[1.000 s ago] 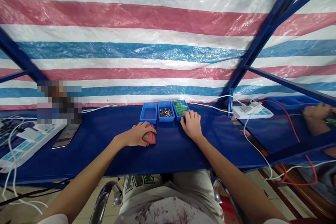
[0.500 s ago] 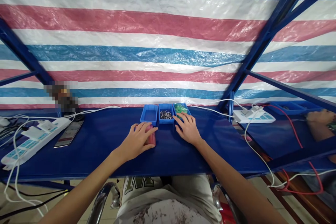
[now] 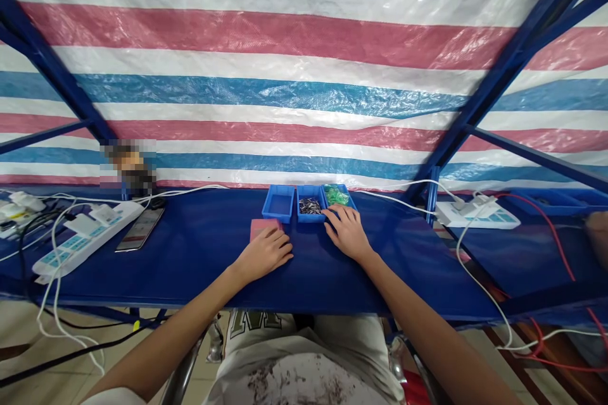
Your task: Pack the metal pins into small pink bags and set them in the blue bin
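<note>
My left hand (image 3: 266, 251) lies palm down on the blue table, its fingers stretched out loosely. Just beyond it is a pink rectangular block (image 3: 260, 225), partly hidden by the hand. My right hand (image 3: 349, 231) is spread at the near edge of a small blue tray of green pieces (image 3: 336, 195), its fingertips reaching the rim. Beside that stands a blue tray with many small metal pins or nails (image 3: 310, 205). A third blue tray (image 3: 278, 204), on the left, shows a bare bottom.
A phone (image 3: 140, 228) and a white power strip (image 3: 88, 239) with plugs and cables lie at the left. Another power strip (image 3: 479, 214) is at the right, near a blue frame post (image 3: 432, 193). A striped tarp (image 3: 285, 95) hangs behind. Part of another person's hand (image 3: 597, 231) shows at far right.
My left hand has let go of the pink block and come back toward me. The block now lies turned differently. My right hand stays by the green pieces; the view has shifted slightly.
</note>
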A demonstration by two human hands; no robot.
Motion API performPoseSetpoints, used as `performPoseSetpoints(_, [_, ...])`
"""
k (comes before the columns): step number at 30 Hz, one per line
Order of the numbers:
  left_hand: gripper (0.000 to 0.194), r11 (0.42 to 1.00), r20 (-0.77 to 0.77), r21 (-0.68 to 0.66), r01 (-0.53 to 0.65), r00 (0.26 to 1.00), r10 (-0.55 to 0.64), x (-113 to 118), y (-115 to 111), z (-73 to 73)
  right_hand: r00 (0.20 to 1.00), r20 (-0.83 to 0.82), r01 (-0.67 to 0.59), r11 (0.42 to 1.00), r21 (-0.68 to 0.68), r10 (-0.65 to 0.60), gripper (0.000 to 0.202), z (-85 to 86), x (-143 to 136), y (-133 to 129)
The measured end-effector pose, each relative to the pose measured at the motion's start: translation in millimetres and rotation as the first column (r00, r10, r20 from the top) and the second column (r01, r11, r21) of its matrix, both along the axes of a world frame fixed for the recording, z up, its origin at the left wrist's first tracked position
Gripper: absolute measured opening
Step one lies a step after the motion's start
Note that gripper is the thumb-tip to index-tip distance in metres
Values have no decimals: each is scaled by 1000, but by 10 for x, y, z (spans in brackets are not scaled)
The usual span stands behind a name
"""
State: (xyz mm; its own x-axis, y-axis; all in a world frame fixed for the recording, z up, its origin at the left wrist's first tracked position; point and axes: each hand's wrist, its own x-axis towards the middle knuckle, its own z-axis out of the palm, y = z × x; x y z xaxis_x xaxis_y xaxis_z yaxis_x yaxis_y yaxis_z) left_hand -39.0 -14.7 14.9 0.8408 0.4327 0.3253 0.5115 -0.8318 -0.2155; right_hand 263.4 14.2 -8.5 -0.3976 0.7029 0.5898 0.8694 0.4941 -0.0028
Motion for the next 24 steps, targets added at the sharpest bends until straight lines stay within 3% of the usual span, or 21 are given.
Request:
performPoseSetpoints(6, [31, 999, 78, -21, 25, 997, -24, -209, 131, -39, 999, 29, 37, 999, 17, -38, 44, -40, 44, 41])
performPoseSetpoints(17, [36, 1000, 47, 15, 27, 999, -27, -517, 189, -81, 989, 96, 110, 993, 49, -114, 47, -80, 79, 39])
performPoseSetpoints(21, [36, 999, 16, 34, -4, 1000, 3, -513, 154, -57, 984, 109, 133, 990, 55, -138, 50, -91, 76, 45])
performPoseSetpoints(24, [37, 997, 39, 35, -69, 997, 68, -376, 41, -11, 978, 127, 160, 985, 71, -168, 49, -97, 70, 49])
